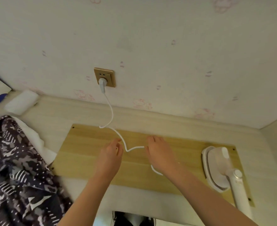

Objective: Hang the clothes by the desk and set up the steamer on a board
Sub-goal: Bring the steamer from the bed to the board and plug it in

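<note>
Over the board: both my hands worked, the cord slack between them.
Left hand: curled at the cord; whether it truly pinched, I could not tell.
Right hand: pinched the cord.
Cord's axis: ran from the plug down across the board.
Steamer: lay on the board's right end, nearer my right hand; smooth white plastic.
Board: pale wood grain, flat.

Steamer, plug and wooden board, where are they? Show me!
steamer [216, 162]: head view, on its white rounded head.
plug [101, 83]: head view, on its white body in the wall socket.
wooden board [82, 150]: head view, on its bare left part.
</note>
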The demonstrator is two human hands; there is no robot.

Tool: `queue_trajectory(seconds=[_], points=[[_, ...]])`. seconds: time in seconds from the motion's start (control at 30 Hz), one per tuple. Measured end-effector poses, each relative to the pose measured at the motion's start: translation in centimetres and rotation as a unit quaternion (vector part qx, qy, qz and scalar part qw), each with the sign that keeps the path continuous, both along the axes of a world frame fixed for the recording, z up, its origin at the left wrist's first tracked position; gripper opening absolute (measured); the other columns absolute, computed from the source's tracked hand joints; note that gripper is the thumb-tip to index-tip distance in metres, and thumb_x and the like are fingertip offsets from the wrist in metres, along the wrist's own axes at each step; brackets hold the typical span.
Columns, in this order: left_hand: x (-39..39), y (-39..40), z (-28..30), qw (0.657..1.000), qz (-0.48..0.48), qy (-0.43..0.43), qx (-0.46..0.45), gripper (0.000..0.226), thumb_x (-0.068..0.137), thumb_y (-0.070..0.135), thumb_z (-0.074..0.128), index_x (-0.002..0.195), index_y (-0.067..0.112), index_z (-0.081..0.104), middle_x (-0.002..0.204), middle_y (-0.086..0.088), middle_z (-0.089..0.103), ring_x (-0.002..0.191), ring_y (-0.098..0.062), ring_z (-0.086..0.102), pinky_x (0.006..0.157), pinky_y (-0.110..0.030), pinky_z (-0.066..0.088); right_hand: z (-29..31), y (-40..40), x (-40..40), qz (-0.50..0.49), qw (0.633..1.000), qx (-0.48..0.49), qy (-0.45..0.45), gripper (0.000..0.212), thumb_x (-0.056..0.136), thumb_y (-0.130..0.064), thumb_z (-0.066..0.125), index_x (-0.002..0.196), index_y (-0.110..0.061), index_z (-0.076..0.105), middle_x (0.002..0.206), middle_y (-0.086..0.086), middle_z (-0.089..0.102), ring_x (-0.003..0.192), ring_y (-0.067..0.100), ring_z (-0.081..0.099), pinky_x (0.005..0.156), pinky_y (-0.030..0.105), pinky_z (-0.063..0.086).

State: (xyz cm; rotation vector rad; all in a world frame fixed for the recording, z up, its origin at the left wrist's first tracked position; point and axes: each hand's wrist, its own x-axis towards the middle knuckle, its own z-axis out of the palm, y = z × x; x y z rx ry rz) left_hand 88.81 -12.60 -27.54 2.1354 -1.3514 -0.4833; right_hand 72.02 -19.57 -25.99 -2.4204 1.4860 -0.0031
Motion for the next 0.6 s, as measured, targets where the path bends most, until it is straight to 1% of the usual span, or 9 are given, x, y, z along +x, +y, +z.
queue_trajectory(seconds=[0.07,0.17,0.23,0.33,0.43,0.5,0.53,0.6], points=[[-2.1,2.1,-0.4,1.0,-0.009,-0.018,0.004,0.026,0.096,0.023,0.049,0.121,0.021,0.058,0.101,-0.002,0.067,0.096,-0.026,0.062,0.071,-0.039,0.049,-0.6,1.6,-1.9,0.003,1.0,-0.009,0.013,0.036,0.094,-0.017,0.044,0.129,-0.009,0.046,0.126,0.01,0.053,0.117,0.03,0.047,0.094,0.04,0.041],[-4.6,5.0,-1.1,0.994,-0.078,-0.073,-0.013,0.022,0.092,0.018,0.058,0.113,0.016,0.062,0.086,-0.001,0.068,0.082,-0.025,0.063,0.059,-0.034,0.047,-1.4,4.1,-4.3,0.008,1.0,-0.007,0.03,0.037,0.093,-0.016,0.044,0.129,-0.008,0.045,0.126,0.01,0.054,0.115,0.03,0.048,0.092,0.041,0.043],[-5.8,6.6,-1.6,0.986,-0.113,-0.121,-0.024,0.021,0.087,0.014,0.065,0.108,0.013,0.065,0.078,0.0,0.068,0.075,-0.025,0.063,0.053,-0.034,0.047,-1.5,5.7,-5.7,0.006,1.0,-0.011,0.021,0.035,0.095,-0.019,0.044,0.128,-0.01,0.047,0.126,0.009,0.055,0.115,0.029,0.049,0.092,0.04,0.043],[-7.1,8.2,-1.7,0.977,-0.148,-0.149,-0.033,0.023,0.086,0.014,0.066,0.108,0.012,0.066,0.08,0.003,0.069,0.077,-0.023,0.063,0.055,-0.035,0.05,-1.7,8.5,-7.4,0.007,1.0,-0.011,0.012,0.034,0.094,-0.017,0.047,0.128,-0.01,0.048,0.126,0.01,0.055,0.115,0.03,0.05,0.092,0.04,0.043],[-7.9,9.7,-1.7,0.973,-0.164,-0.155,-0.039,0.023,0.085,0.014,0.066,0.109,0.013,0.065,0.078,0.004,0.068,0.074,-0.021,0.062,0.053,-0.033,0.05,-1.8,11.4,-8.4,-0.013,1.0,-0.007,0.013,0.029,0.092,-0.015,0.047,0.119,-0.008,0.053,0.113,0.01,0.058,0.105,0.03,0.053,0.086,0.039,0.046],[-8.2,11.0,-1.7,0.97,-0.179,-0.157,-0.044,0.024,0.084,0.014,0.067,0.108,0.012,0.066,0.077,0.004,0.068,0.072,-0.021,0.062,0.052,-0.033,0.049,-2.0,13.3,-8.7,-0.03,0.999,-0.011,0.007,0.024,0.089,-0.016,0.051,0.111,-0.008,0.058,0.104,0.01,0.061,0.098,0.031,0.057,0.08,0.039,0.048],[-8.3,11.8,-1.7,0.967,-0.19,-0.161,-0.049,0.024,0.083,0.013,0.068,0.107,0.012,0.066,0.077,0.004,0.068,0.072,-0.021,0.062,0.052,-0.033,0.05,-2.0,14.3,-8.7,-0.04,0.999,-0.015,0.003,0.023,0.089,-0.017,0.052,0.11,-0.008,0.058,0.103,0.01,0.062,0.097,0.031,0.058,0.079,0.04,0.048],[-8.0,13.4,-1.9,0.96,-0.214,-0.17,-0.056,0.025,0.081,0.013,0.07,0.106,0.011,0.067,0.077,0.003,0.068,0.072,-0.021,0.063,0.053,-0.033,0.052,-2.1,16.5,-8.7,-0.06,0.998,-0.01,-0.005,0.03,0.093,-0.023,0.049,0.119,-0.009,0.056,0.112,0.009,0.061,0.103,0.031,0.056,0.085,0.039,0.047]])
